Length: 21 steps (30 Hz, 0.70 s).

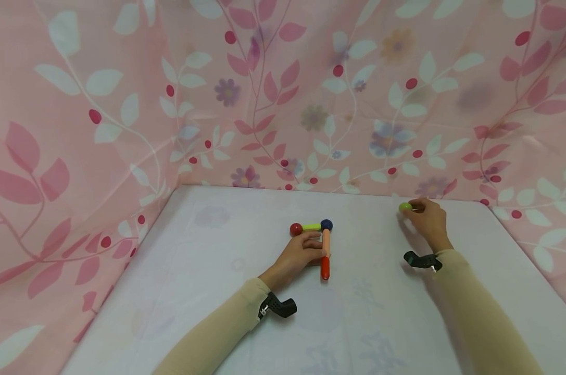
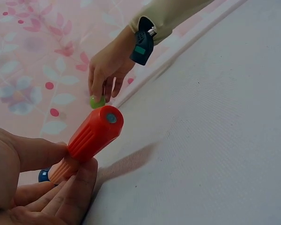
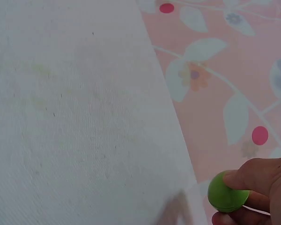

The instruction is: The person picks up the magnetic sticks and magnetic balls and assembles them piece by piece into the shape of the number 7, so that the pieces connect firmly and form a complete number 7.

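Note:
My left hand pinches a magnetic building piece at the seam between its peach stick and red stick. In the left wrist view the red stick points its grey metal end toward the camera, thumb and fingers on either side below it. At the peach stick's far end is a dark blue ball. From that ball a yellow-green stick runs left to a red ball. My right hand pinches a green ball between thumb and fingers, close to the table's back edge.
A white cloth covers the table. Pink floral curtains hang along its back and both sides. Each wrist wears a black camera mount; the left mount juts over the table in front of the sleeve.

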Available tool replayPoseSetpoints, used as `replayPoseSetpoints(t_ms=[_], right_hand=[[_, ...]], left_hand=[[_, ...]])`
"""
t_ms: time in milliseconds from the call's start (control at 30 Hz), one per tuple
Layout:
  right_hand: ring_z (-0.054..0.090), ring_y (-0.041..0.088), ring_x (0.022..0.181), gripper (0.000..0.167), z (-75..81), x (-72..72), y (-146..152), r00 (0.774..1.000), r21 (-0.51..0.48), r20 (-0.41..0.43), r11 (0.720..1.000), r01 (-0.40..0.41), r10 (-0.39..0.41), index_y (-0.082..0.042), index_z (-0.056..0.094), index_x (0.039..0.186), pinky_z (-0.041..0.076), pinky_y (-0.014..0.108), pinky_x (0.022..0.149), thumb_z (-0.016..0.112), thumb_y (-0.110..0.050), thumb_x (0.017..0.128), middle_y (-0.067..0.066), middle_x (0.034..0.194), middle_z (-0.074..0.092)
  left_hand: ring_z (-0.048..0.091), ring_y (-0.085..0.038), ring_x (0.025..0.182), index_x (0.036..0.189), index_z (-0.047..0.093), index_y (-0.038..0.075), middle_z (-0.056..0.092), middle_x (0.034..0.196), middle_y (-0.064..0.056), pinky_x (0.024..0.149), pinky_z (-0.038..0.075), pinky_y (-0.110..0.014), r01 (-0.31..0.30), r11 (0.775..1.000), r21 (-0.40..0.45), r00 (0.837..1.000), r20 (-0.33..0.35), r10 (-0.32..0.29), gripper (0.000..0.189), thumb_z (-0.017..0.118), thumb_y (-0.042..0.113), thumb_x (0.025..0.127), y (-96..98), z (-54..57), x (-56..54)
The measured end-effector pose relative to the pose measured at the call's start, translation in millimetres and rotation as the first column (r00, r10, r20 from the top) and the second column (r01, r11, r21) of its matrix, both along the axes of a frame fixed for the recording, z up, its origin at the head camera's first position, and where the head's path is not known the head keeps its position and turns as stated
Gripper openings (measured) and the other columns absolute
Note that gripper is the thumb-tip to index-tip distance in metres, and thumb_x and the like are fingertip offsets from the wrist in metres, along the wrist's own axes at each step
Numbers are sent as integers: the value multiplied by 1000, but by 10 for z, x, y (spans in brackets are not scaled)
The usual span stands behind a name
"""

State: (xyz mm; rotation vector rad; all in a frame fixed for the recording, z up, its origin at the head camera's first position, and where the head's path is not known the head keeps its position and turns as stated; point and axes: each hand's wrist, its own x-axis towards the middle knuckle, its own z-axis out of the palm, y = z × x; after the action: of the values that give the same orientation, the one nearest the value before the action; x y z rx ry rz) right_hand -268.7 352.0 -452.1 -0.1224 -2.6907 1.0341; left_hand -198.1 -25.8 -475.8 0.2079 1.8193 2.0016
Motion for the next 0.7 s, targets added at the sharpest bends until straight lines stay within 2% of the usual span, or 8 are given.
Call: replayPoseSetpoints(t_ms=[100,300,400,600,700], right_hand=[[65,43,108,44,15,52,-58,999,-12,-32,1000,-8,8,7,66,127,47,42,86,71,-28,100,28,117,69],[65,40,108,46,57,175,-209,1000,-62,-23,998,-21,19,3,67,130,49,30,78,73,-31,100,24,118,70],[65,40,109,45,81,244,-304,999,-69,-34,997,-40,38,2,67,129,49,30,78,74,-29,99,24,119,70],[64,39,109,40,116,378,-502,993,-72,-80,993,-93,87,2,68,127,48,40,83,75,-25,98,23,117,70],[65,38,107,38,123,439,-583,988,-69,-102,990,-121,114,1,69,125,49,34,83,76,-24,97,21,116,71]], left_hand=[[71,-24,101,147,55,4,69,121,-11,93,57,-36,3,1000,2,1000,-3,-3,52,72,6,98,-1,10,5],[70,-23,103,145,57,3,68,121,-10,91,57,-34,12,1000,-2,1000,-1,-12,49,72,6,98,1,28,12],[70,-24,102,144,58,2,68,121,-10,91,58,-35,10,1000,10,1000,15,-10,48,72,4,97,6,40,10],[70,-24,102,142,58,1,68,120,-10,90,58,-36,5,1000,-11,1000,27,-5,47,72,3,97,11,35,-10],[70,-23,102,142,59,1,68,120,-10,90,58,-36,4,1000,-18,1000,27,-4,47,72,4,97,14,22,-18]])
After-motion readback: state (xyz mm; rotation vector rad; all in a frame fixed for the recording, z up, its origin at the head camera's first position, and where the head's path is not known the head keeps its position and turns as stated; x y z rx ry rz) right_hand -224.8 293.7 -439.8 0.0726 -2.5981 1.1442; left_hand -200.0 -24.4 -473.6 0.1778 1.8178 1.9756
